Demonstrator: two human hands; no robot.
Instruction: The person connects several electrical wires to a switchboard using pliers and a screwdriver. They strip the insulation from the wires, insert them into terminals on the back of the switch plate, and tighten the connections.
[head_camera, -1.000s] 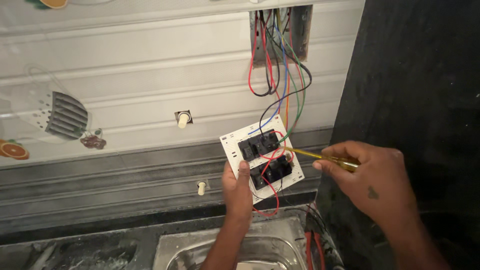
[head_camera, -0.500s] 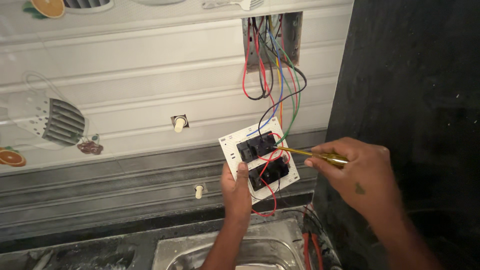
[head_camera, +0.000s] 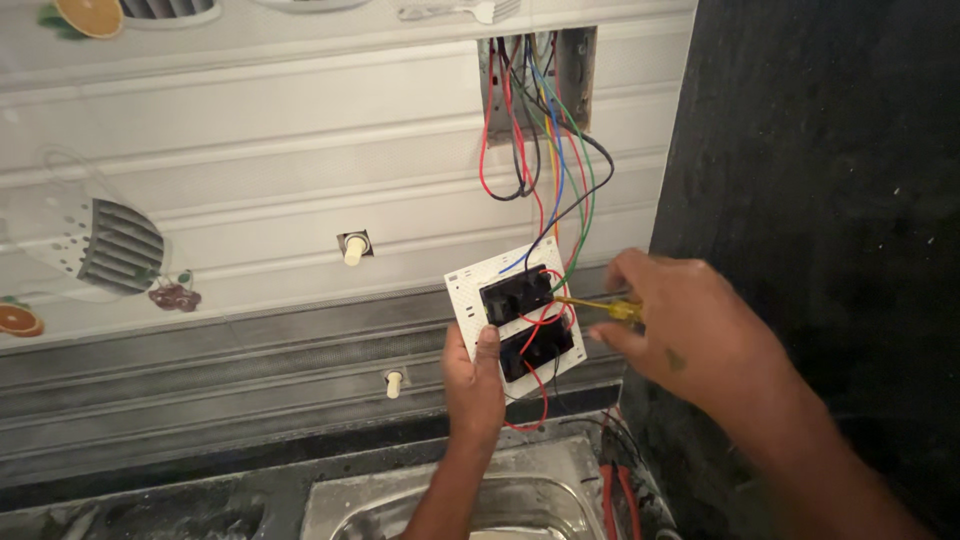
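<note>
My left hand (head_camera: 474, 385) grips the lower left edge of the white switch plate (head_camera: 470, 290), back side facing me, two black modules (head_camera: 527, 320) on it, tilted, held off the wall below the open wall box (head_camera: 535, 70). My right hand (head_camera: 690, 335) is closed on a yellow-handled screwdriver (head_camera: 600, 303), tip at the upper module's right side. Red, blue, green, black and yellow wires (head_camera: 545, 170) run from box to modules. Wall panels carry printed decals: orange slice (head_camera: 20, 320) far left, cherries (head_camera: 175, 296) beside a grey ribbed shape. Steel sink (head_camera: 470, 505) below, red-handled tool (head_camera: 620, 500) at its right.
</note>
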